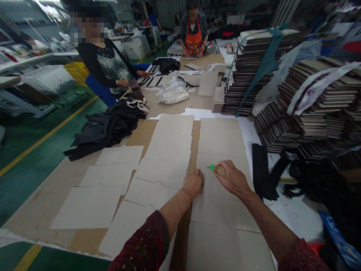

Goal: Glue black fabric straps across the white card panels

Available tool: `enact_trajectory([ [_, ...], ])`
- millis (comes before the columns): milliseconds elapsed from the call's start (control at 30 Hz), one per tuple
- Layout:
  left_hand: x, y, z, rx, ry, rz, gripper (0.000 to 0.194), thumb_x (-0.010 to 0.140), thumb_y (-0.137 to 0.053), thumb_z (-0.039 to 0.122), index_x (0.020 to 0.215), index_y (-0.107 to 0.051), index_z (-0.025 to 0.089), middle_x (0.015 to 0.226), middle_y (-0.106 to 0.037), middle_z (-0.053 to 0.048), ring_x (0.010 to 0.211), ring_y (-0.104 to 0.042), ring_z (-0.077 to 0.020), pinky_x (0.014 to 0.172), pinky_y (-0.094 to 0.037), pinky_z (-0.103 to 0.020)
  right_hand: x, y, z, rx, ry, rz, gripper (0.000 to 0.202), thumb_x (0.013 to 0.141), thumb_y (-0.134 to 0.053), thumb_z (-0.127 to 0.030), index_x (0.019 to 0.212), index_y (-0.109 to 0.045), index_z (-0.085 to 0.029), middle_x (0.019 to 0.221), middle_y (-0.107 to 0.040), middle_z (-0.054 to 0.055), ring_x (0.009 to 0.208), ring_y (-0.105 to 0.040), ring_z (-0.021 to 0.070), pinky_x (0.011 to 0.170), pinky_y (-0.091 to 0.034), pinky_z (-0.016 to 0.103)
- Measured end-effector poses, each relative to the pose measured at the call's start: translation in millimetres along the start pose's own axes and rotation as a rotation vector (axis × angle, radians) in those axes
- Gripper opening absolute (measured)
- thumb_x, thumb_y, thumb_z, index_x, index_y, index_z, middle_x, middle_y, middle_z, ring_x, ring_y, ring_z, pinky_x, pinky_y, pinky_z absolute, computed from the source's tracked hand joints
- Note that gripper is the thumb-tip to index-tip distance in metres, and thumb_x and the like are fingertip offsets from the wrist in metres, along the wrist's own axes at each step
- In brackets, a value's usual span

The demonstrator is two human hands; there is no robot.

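Observation:
My right hand (232, 178) is closed around a small glue bottle (220, 171), amber-looking, with a green nozzle (211, 166). The nozzle points left, just over a grey cardboard sheet (220, 188) in the right-hand row. At that row's left edge, my left hand (194, 183) rests with its fingers curled in; anything under them is hidden. Small shiny drops dot several sheets. To the left lies a second row of overlapping cardboard sheets (169, 139), and beyond it a shorter row of cardboard sheets (87, 207).
Tall stacks of boards (251, 71) and tied bundles (318, 101) stand at the right. Black fabric strips (259, 169) lie beside them. A black fabric heap (104, 128) sits at the table's left edge. A clear plastic bag (173, 90) lies farther back. Co-workers stand beyond.

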State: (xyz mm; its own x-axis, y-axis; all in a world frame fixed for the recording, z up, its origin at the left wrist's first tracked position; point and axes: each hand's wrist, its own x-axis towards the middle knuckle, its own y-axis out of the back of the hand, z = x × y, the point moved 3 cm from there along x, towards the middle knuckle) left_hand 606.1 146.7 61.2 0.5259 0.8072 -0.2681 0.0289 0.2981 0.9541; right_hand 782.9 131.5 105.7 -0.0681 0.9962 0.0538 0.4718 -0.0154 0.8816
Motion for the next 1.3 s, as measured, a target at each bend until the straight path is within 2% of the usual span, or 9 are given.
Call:
enact_trajectory([
  [167,1,-3.0,-1,-0.010,0.005,0.003,0.028,0.093,-0.042,0.008,0.110,-0.064,0.011,0.119,-0.057,-0.014,0.114,-0.054,-0.0252,0.094,-0.052,-0.035,-2,7,9,0.058,-0.010,-0.009,0.026,0.081,-0.063,-0.031,0.105,-0.055,-0.027,0.106,-0.059,0.003,0.088,-0.061,0.0201,0.071,-0.045,0.031],
  [267,2,-2.2,-1,-0.013,0.007,-0.009,0.029,0.094,-0.040,0.008,0.110,-0.064,0.011,0.120,-0.057,-0.015,0.116,-0.052,-0.0258,0.094,-0.052,-0.035,-4,0,11,0.253,-0.059,0.011,0.028,0.075,-0.068,-0.033,0.101,-0.060,-0.028,0.103,-0.060,0.002,0.088,-0.060,0.0207,0.076,-0.046,0.034],
  [367,1,1.9,-1,-0.008,0.003,-0.030,0.029,0.093,-0.040,0.006,0.111,-0.063,0.012,0.121,-0.057,-0.014,0.117,-0.053,-0.0249,0.097,-0.050,-0.034,-4,-13,15,0.516,-0.180,0.086,0.034,0.066,-0.074,-0.036,0.096,-0.062,-0.027,0.099,-0.064,0.002,0.089,-0.062,0.0222,0.080,-0.049,0.037],
  [467,-2,8.2,-2,0.001,-0.014,-0.055,0.029,0.088,-0.048,0.004,0.112,-0.062,0.013,0.122,-0.057,-0.013,0.119,-0.053,-0.0238,0.102,-0.048,-0.034,-2,-21,27,0.655,-0.302,0.177,0.042,0.070,-0.070,-0.045,0.104,-0.057,-0.024,0.091,-0.067,0.003,0.079,-0.065,0.0219,0.070,-0.053,0.036],
  [600,0,18.3,-10,0.014,0.020,-0.064,0.034,0.083,-0.052,0.001,0.113,-0.060,0.015,0.131,-0.053,-0.013,0.113,-0.058,-0.0212,0.096,-0.052,-0.031,4,-1,63,0.743,-0.432,0.358,0.054,0.073,-0.067,-0.054,0.113,-0.052,-0.022,0.097,-0.068,0.007,0.078,-0.066,0.0229,0.061,-0.053,0.033],
  [767,24,32.7,-24,0.023,0.019,-0.025,0.032,0.087,-0.046,0.002,0.112,-0.060,0.016,0.128,-0.055,-0.012,0.118,-0.056,-0.0224,0.099,-0.051,-0.033,13,46,118,0.661,-0.483,0.487,0.060,0.063,-0.077,-0.052,0.111,-0.057,-0.022,0.096,-0.066,0.006,0.082,-0.064,0.0234,0.072,-0.053,0.038],
  [867,46,39.6,-30,0.028,-0.009,-0.017,0.040,0.084,-0.049,-0.001,0.119,-0.059,0.016,0.139,-0.050,-0.013,0.126,-0.051,-0.0243,0.104,-0.048,-0.034,18,61,139,0.492,-0.456,0.456,0.056,0.064,-0.076,-0.052,0.109,-0.059,-0.023,0.094,-0.066,0.004,0.082,-0.063,0.0233,0.075,-0.052,0.040],
  [1000,68,43.6,-32,0.039,-0.008,-0.032,0.041,0.085,-0.046,-0.003,0.117,-0.061,0.017,0.134,-0.055,-0.013,0.123,-0.055,-0.0231,0.102,-0.049,-0.035,26,60,147,0.256,-0.351,0.339,0.049,0.069,-0.070,-0.051,0.108,-0.058,-0.023,0.094,-0.064,0.004,0.084,-0.062,0.0231,0.076,-0.051,0.039],
  [1300,80,39.7,-33,0.061,-0.018,-0.048,0.035,0.084,-0.049,-0.002,0.110,-0.065,0.014,0.125,-0.059,-0.013,0.119,-0.056,-0.0230,0.102,-0.049,-0.034,37,49,143,0.145,-0.258,0.243,0.037,0.073,-0.066,-0.043,0.104,-0.058,-0.025,0.100,-0.059,0.004,0.085,-0.060,0.0213,0.079,-0.049,0.036],
])
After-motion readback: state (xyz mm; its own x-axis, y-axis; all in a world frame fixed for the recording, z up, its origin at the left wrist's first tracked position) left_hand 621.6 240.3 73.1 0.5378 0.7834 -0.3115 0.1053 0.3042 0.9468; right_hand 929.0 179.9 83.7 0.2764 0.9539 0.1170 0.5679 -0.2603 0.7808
